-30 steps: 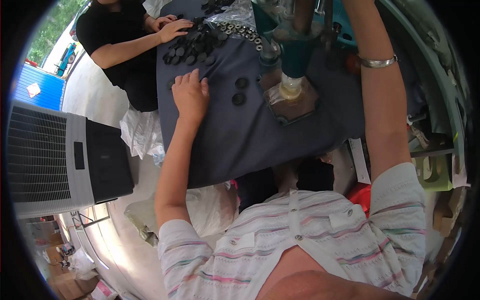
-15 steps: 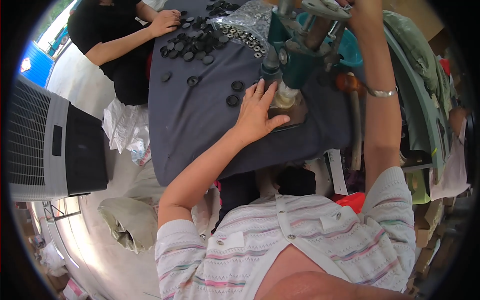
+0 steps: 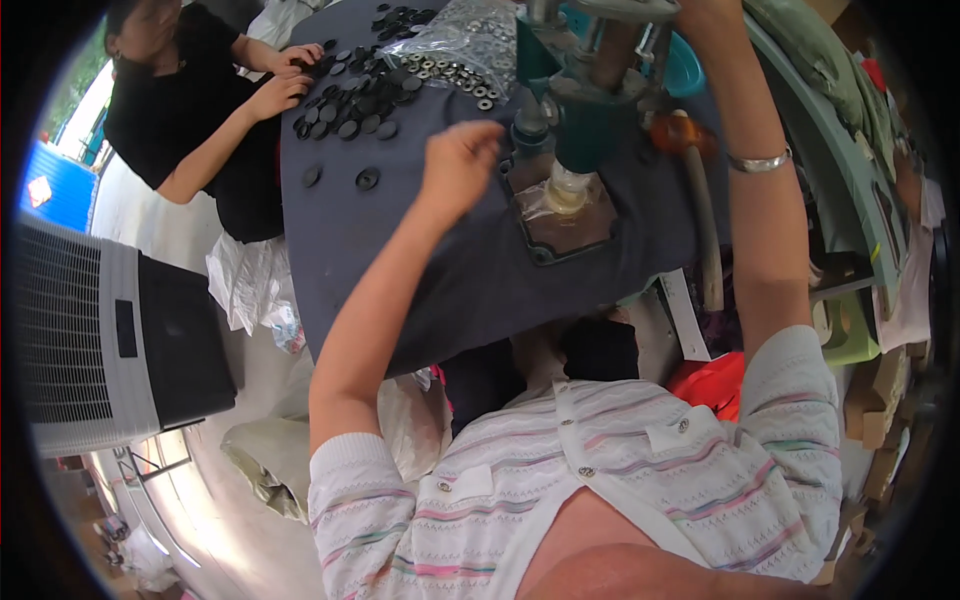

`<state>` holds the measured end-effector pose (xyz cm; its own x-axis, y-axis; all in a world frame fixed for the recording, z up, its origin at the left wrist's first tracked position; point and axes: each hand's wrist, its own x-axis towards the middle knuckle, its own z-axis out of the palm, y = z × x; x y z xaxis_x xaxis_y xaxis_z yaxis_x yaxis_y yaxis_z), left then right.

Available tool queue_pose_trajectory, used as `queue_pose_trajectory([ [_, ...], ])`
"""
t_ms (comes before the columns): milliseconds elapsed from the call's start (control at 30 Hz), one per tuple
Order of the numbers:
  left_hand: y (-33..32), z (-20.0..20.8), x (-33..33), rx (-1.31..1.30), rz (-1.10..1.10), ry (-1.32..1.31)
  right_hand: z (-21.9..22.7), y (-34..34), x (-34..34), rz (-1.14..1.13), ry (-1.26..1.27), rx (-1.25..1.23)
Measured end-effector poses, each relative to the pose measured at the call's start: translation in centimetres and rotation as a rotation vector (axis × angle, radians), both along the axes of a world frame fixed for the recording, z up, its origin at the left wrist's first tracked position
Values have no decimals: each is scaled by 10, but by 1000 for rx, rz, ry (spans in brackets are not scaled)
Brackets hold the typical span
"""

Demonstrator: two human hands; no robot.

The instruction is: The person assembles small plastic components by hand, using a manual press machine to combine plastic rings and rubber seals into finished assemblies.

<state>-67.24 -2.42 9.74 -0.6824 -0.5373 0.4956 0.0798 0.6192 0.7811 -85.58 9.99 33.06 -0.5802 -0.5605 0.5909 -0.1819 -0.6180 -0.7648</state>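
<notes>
My left hand [image 3: 462,170] is raised over the dark cloth, left of a green hand press [image 3: 590,125]. Its fingers are curled in and blurred, and whatever they may hold is hidden. My right hand [image 3: 708,18] is at the top edge beside the press's upper metal parts, its fingers cut off from view. Under the press head, a pale yellowish round piece [image 3: 568,196] stands on the flat base plate [image 3: 575,240]. A black round cap [image 3: 367,178] lies left of my left hand, with another black cap [image 3: 311,176] farther left.
Many black caps [image 3: 345,105] are heaped at the far left, beside a clear bag of metal rings [image 3: 450,72]. A co-worker's hands [image 3: 285,85] are at the heap. A mallet [image 3: 700,190] and a teal basin [image 3: 685,70] are right of the press. A grey air cooler [image 3: 125,340] stands left.
My left hand has lifted off the press base and moved left, its fingers curling from spread. My right arm stays raised. The view has shifted slightly, and both the co-worker's hands now show.
</notes>
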Motion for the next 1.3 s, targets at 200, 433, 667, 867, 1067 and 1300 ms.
queue_pose_trajectory([
  [200,-60,-9,-77,-587,243,-392,2,6,-6,-34,48,-81],
  [433,-96,-31,-83,-721,143,-356,4,2,2,16,-165,35],
  [667,-70,11,-49,-479,120,-440,-7,3,-15,26,78,-165],
  [867,-46,2,51,31,88,-244,-8,0,-11,32,108,-173],
  [1067,-22,3,52,-116,6,-216,-7,-2,-11,-52,104,-145],
  [1300,-18,-2,45,-316,31,-296,-8,2,-5,-24,146,-163],
])
